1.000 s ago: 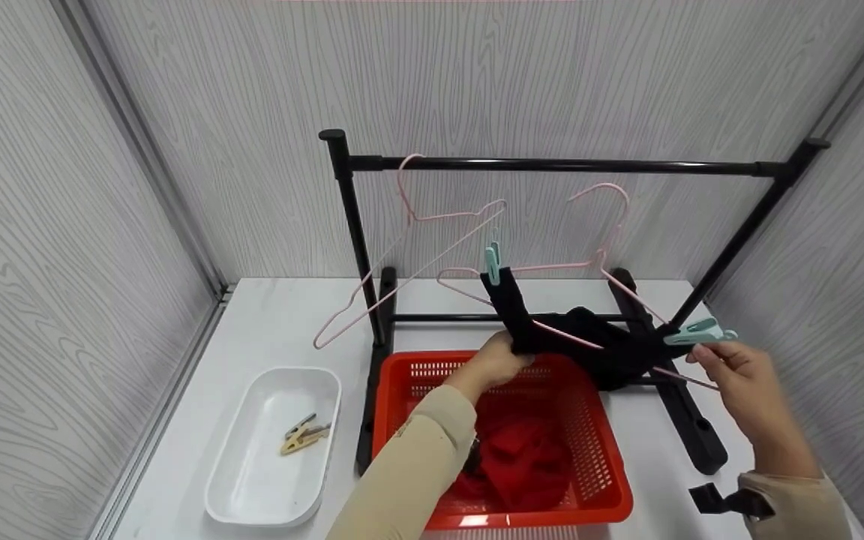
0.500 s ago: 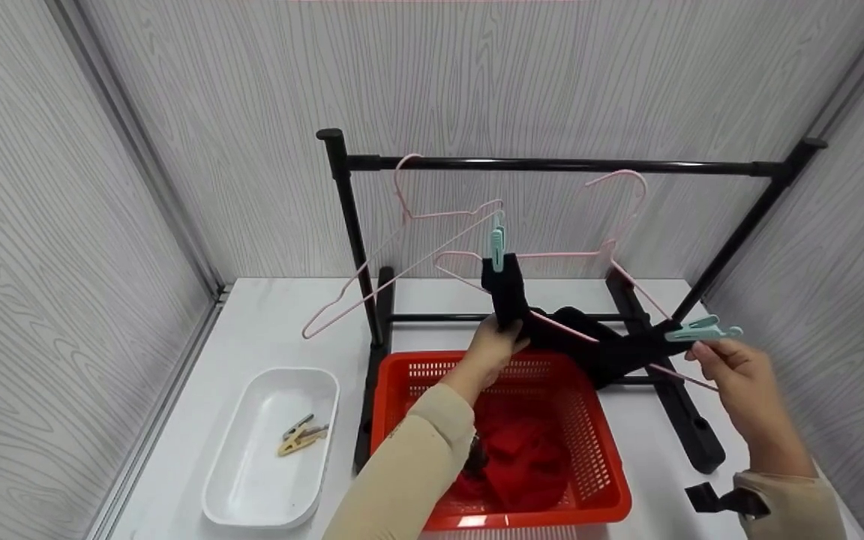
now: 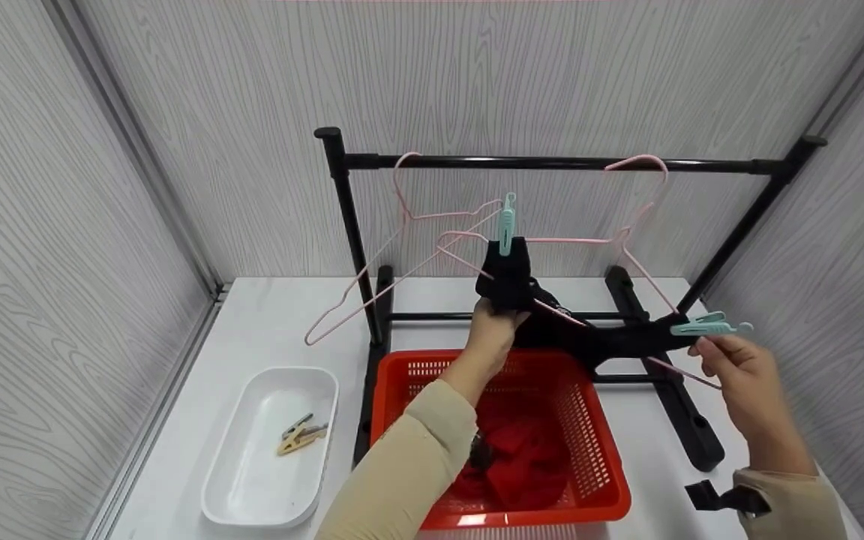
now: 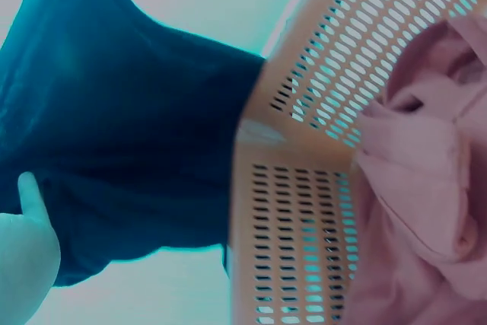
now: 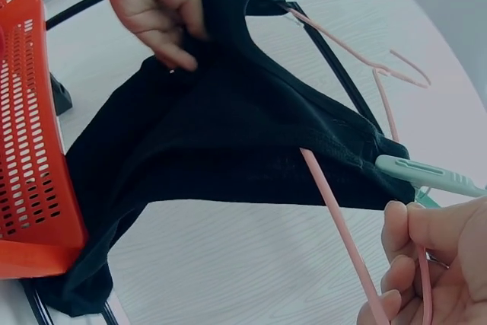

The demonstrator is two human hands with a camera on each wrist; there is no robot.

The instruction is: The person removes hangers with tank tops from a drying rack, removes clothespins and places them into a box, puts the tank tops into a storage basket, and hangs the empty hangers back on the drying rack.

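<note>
A black tank top [image 3: 619, 345] hangs on a pink hanger [image 3: 574, 241], with a mint clothespin [image 3: 506, 229] on its left strap and another mint clothespin [image 3: 706, 328] at its right strap. My left hand [image 3: 490, 337] grips the black cloth below the left clothespin; the garment covers part of the fingers. In the right wrist view my right hand [image 5: 449, 256] has its fingers curled round the hanger's end, close beside the right clothespin. The hanger's hook overlaps the rack's bar in the head view; whether it rests on it I cannot tell.
A red basket [image 3: 612, 480] holding red cloth stands below my hands. The black rack [image 3: 537, 163] rises behind, with an unused pink hanger [image 3: 439, 216] at its left. A white tray [image 3: 244, 480] with wooden clothespins [image 3: 298, 439] lies to the left.
The hanger has tilted up, its hook rising to the bar's height and shifting right. My left hand has raised the left strap and its clothespin. My right hand has hardly moved.
</note>
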